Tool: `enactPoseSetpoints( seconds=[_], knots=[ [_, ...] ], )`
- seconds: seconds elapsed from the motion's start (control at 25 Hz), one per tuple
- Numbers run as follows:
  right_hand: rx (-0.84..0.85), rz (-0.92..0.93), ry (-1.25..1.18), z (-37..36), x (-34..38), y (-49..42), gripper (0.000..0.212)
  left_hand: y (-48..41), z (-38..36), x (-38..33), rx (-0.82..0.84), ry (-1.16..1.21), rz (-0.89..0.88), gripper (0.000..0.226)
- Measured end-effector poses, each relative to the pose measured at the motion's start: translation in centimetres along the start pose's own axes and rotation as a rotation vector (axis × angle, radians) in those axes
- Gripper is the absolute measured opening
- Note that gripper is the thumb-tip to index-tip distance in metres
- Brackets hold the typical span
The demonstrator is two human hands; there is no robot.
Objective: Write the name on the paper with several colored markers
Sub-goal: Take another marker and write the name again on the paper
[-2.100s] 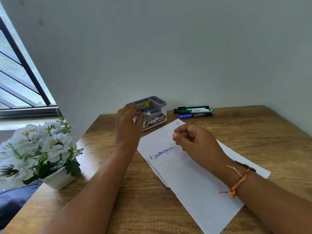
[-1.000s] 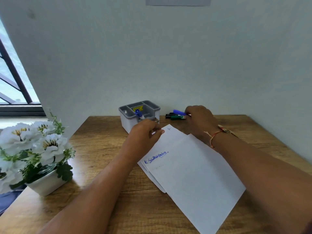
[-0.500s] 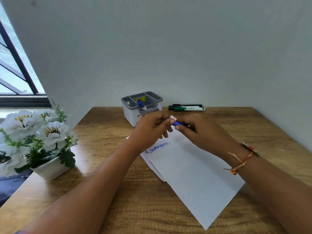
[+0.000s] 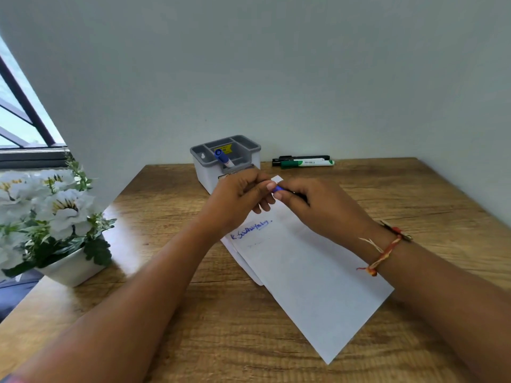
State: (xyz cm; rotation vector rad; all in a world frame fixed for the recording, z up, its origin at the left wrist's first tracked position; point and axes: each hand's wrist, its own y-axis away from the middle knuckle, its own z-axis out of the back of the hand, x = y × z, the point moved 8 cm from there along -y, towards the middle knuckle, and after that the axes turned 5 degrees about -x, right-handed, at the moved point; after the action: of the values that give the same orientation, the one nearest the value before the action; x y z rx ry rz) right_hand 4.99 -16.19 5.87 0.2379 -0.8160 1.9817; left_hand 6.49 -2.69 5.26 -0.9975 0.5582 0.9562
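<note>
I hold a blue marker (image 4: pixel 278 188) in both hands above the far end of the paper (image 4: pixel 304 272) on the wooden counter (image 4: pixel 221 341).

My left hand (image 4: pixel 237 200) pinches the marker's blue end with curled fingertips. My right hand (image 4: pixel 318 208) is curled round the barrel, hiding most of it, so I cannot tell whether the cap is on. The white paper lies slanted, with more sheets under it. One name in blue (image 4: pixel 250 228) is written near its far left corner, and the rest is blank. I judge the task barely begun: one colour is used. A black marker (image 4: pixel 301 158) and a green marker (image 4: pixel 307 163) lie capped by the far wall, untouched. Another blue one (image 4: pixel 222 157) stands in the grey organiser (image 4: pixel 210 172).
</note>
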Motion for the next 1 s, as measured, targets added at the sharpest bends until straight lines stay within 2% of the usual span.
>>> enactPoseSetpoints(
  seconds=[0.08, 0.16, 0.32, 0.44, 0.48, 0.56, 0.64, 0.72, 0.88, 1.0],
  knots=[
    [0.054, -0.056, 0.001, -0.2, -0.3, 0.0, 0.022, 0.0, 0.1, 0.5, -0.019, 0.068, 0.045, 0.019],
    [0.091, -0.177, -0.109, -0.2, -1.1, 0.5, 0.025, -0.1, 0.7, 1.4, -0.084, 0.224, 0.142, 0.022],
    [0.051, -0.377, -0.467, 0.4, -2.6, 1.4, 0.025, 0.0, 2.3, 3.4, -0.265, 0.595, 0.338, 0.023],
    [0.042, -0.571, -0.808, -0.2, -3.4, 1.9, 0.031, 0.1, 2.8, 4.3, -0.319, 0.679, 0.432, 0.025],
    [0.036, -0.618, -0.923, -0.5, -3.3, 2.1, 0.029, 0.2, 2.9, 4.3, -0.301, 0.612, 0.438, 0.026],
    [0.012, -0.624, -1.035, -0.6, -3.2, 2.2, 0.018, 0.1, 2.8, 4.2, -0.191, 0.306, 0.41, 0.025],
    [-0.009, -0.571, -0.941, -0.6, -3.2, 2.0, 0.014, 0.0, 2.2, 4.0, -0.016, -0.101, 0.323, 0.017],
    [-0.02, -0.535, -0.802, -0.9, -3.2, 1.8, 0.022, 0.1, 1.1, 4.0, 0.17, -0.344, 0.255, 0.014],
    [-0.019, -0.492, -0.653, -2.1, -3.3, 1.8, 0.041, 0.8, -0.2, 4.4, 0.365, -0.442, 0.289, 0.03],
    [-0.003, -0.487, -0.62, -3.1, -3.6, 2.1, 0.036, 1.0, -0.6, 4.6, 0.421, -0.489, 0.268, 0.044]
  ],
)
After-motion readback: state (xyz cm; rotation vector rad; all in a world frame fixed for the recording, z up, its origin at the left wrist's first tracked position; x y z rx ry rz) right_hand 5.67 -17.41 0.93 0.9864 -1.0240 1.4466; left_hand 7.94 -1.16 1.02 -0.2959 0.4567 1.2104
